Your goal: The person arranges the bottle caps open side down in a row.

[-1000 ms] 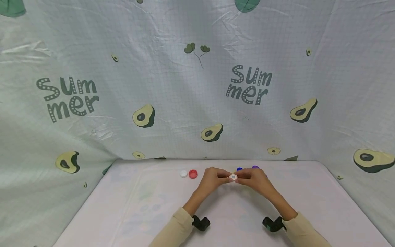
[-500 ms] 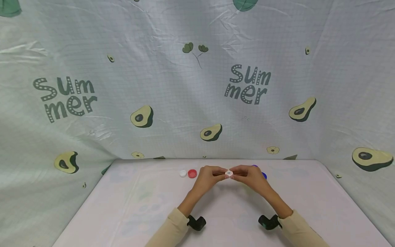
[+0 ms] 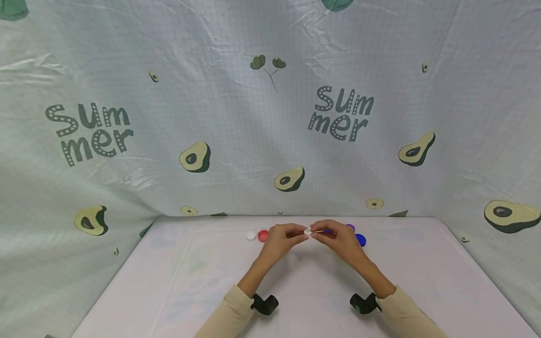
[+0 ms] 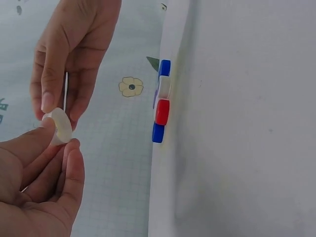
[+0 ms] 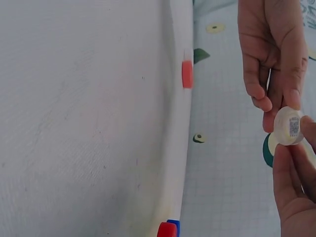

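Note:
Both hands are raised over the far part of the table and meet at one small white bottle cap [image 3: 307,232]. My left hand [image 3: 280,239] pinches its left side between thumb and fingers. From the other side my right hand [image 3: 340,240] pinches it too. In the left wrist view the cap [image 4: 61,126] stands on edge between the fingertips. A square printed code shows on the face of the cap [image 5: 285,126] in the right wrist view. The fingertips hide parts of its rim.
Left of the hands lie a white cap [image 3: 251,235] and a red cap [image 3: 263,235]. A purple cap [image 3: 351,227] and a blue cap [image 3: 360,240] lie beyond the right hand, with another blue cap [image 3: 328,231] partly hidden by it. A printed curtain [image 3: 236,117] hangs behind the table.
Both hands have shifted left with the white cap and slightly away from the body. The cap has tilted, its coded face no longer turned to the head camera. The blue cap on the right is uncovered.

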Action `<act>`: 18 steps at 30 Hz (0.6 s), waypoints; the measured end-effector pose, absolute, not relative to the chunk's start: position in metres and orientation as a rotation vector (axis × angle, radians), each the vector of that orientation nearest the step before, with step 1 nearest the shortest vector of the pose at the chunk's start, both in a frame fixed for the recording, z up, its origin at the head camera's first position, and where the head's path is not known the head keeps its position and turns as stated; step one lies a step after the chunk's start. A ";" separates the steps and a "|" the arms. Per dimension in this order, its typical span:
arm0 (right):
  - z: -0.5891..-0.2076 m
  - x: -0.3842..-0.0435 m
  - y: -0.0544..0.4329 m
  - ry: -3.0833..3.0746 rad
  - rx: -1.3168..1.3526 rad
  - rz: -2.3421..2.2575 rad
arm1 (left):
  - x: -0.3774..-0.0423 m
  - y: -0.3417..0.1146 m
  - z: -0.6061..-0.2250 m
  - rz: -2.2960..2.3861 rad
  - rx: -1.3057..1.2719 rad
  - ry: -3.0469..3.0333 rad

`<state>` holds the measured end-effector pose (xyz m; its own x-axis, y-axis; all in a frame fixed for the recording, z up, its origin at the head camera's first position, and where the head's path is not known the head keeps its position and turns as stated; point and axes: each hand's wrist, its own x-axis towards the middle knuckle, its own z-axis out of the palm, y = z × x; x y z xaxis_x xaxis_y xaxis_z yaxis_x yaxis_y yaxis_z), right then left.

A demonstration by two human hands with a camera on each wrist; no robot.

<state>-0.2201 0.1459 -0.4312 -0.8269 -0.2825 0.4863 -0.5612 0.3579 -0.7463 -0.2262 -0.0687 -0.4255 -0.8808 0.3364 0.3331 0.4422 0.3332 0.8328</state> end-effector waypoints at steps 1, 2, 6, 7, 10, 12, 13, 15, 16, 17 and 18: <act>-0.431 -0.220 0.146 -2.333 0.771 1.460 | -0.226 -0.069 -0.425 -1.614 -0.723 -2.467; -0.431 -0.221 0.145 -2.318 0.792 1.463 | -0.226 -0.069 -0.425 -1.634 -0.721 -2.450; -0.432 -0.223 0.144 -2.283 0.856 1.449 | -0.225 -0.070 -0.425 -1.727 -0.684 -2.403; -0.432 -0.223 0.144 -2.280 0.863 1.444 | -0.225 -0.071 -0.425 -1.753 -0.677 -2.394; -0.433 -0.224 0.142 -2.272 0.868 1.433 | -0.225 -0.072 -0.426 -1.800 -0.666 -2.377; -0.434 -0.225 0.141 -2.269 0.856 1.422 | -0.226 -0.072 -0.427 -1.822 -0.675 -2.357; -0.434 -0.225 0.141 -2.266 0.847 1.418 | -0.226 -0.073 -0.427 -1.831 -0.679 -2.347; -0.435 -0.224 0.139 -2.265 0.824 1.416 | -0.226 -0.074 -0.428 -1.843 -0.675 -2.337; -0.436 -0.224 0.138 -2.266 0.812 1.413 | -0.226 -0.075 -0.428 -1.846 -0.670 -2.338; -0.437 -0.223 0.138 -2.269 0.799 1.406 | -0.226 -0.075 -0.428 -1.849 -0.666 -2.339; -0.437 -0.223 0.137 -2.270 0.786 1.403 | -0.226 -0.076 -0.428 -1.851 -0.665 -2.341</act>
<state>-0.2230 0.1368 -0.4371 -0.7818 -0.2688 0.5627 -0.6235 0.3532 -0.6975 -0.2256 -0.0763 -0.4285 -0.9021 0.2817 0.3268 0.3829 0.1738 0.9073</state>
